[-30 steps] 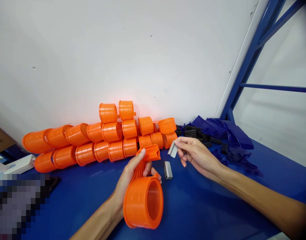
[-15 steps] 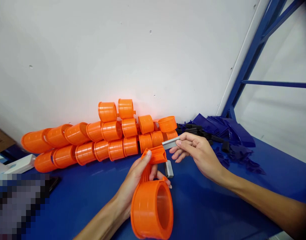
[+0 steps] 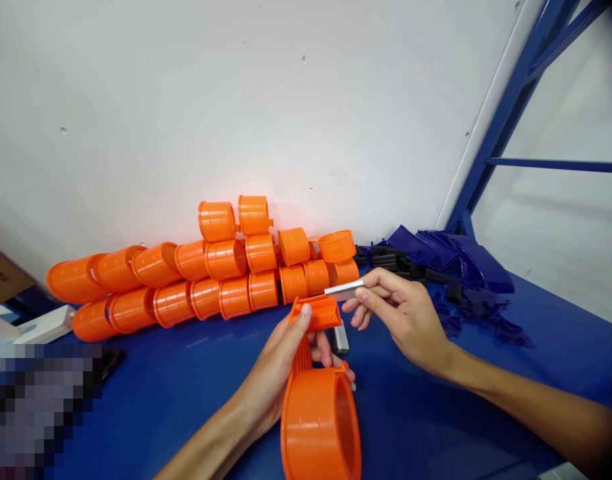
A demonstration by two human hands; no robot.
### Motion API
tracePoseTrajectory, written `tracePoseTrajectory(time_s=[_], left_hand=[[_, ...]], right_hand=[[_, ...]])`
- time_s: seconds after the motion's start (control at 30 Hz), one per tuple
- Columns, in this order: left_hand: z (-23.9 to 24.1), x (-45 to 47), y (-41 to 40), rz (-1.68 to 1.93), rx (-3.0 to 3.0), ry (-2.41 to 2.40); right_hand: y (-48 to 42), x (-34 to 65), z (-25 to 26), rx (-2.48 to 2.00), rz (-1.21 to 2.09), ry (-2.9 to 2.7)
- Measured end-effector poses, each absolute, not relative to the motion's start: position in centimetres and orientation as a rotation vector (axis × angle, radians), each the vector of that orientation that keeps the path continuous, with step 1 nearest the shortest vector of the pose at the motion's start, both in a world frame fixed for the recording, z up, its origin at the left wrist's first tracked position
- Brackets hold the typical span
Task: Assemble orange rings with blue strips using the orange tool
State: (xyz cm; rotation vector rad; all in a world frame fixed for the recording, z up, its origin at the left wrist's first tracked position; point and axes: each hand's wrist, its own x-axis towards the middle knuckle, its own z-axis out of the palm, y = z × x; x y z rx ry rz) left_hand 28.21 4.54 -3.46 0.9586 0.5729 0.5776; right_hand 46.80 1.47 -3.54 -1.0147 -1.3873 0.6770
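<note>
My left hand [image 3: 286,360] grips an orange plastic tape dispenser [image 3: 313,420] by its narrow neck. The thumb presses on the ridged head and the round hollow drum hangs below. In my right hand [image 3: 406,313] a serrated metal blade [image 3: 343,291] is pinched between thumb and fingertips, its teeth facing up. The blade is level, just above the dispenser's head; whether the two touch I cannot tell. Behind the left fingers a small grey block [image 3: 341,340] lies on the blue table [image 3: 416,413], partly hidden.
Several more orange dispensers [image 3: 173,303] are stacked in rows along the white wall [image 3: 286,120]. At the back right lie black tubular pieces [image 3: 391,257] and blue plastic parts [image 3: 466,257]. A white box-like object [image 3: 46,325] and a dark-edged, pixelated item [image 3: 31,407] are on the left.
The dispenser and left hand have shifted slightly right, and the drum has turned a little. The blade has gone from tilted to nearly level, its teeth still up.
</note>
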Motion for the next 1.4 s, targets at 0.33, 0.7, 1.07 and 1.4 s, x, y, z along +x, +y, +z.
tracePoseTrajectory(time_s=[0.33,0.7,1.07,1.4], left_hand=[[-2.9,27.5,5.5,0.605,1.066,0.543],[-4.3,27.1,5.3,0.494,1.181,0.517],[-2.5,27.2,6.3,0.275,1.064,0.426],[-2.0,26.8,6.1,0.451,0.970,0.537]], right_hand=[[2.7,47.4,-2.7,-0.813,1.199,-1.206],[3.1,47.3,-3.3,-0.590,1.568,-1.268],[4.7,52.2,-0.4,-1.287,0.484,-1.647],[7.1,56.6,-2.5,-2.161,-0.149,-1.797]])
